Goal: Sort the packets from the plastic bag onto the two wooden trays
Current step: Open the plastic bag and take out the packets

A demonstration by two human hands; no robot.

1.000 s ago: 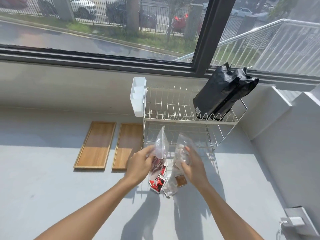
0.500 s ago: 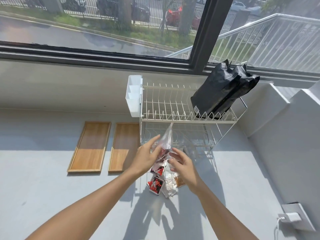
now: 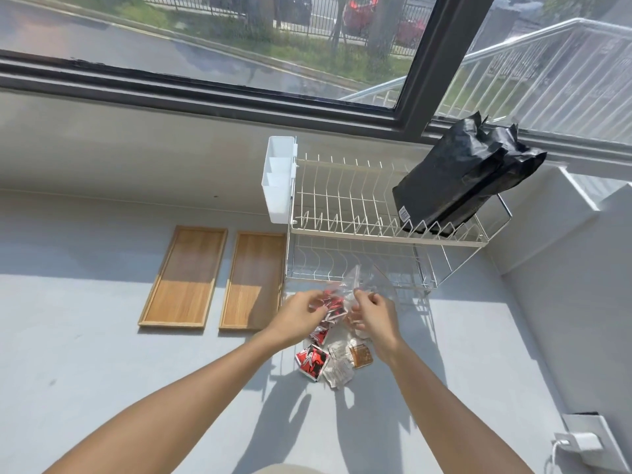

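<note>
A clear plastic bag [image 3: 355, 282] stands upended on the grey counter, and both hands pinch it near its top. My left hand [image 3: 297, 314] grips its left side, my right hand [image 3: 374, 314] its right side. Small packets lie spilled beneath the bag: a red-and-black packet [image 3: 312, 361], a white packet [image 3: 338, 366] and a brown packet [image 3: 360, 355]. More red packets [image 3: 333, 304] show inside the bag between my hands. Two bare wooden trays lie side by side to the left, the left tray [image 3: 184, 278] and the right tray [image 3: 254, 280].
A white two-tier wire dish rack [image 3: 376, 217] stands just behind the bag, with a white plastic caddy [image 3: 278, 181] on its left end and a black bag [image 3: 461, 179] on its top right. A wall socket with a plugged charger [image 3: 578, 443] sits low right.
The bag has dropped lower and my hands have come closer together on it. Several packets have slid out onto the counter below. The view has shifted a little.
</note>
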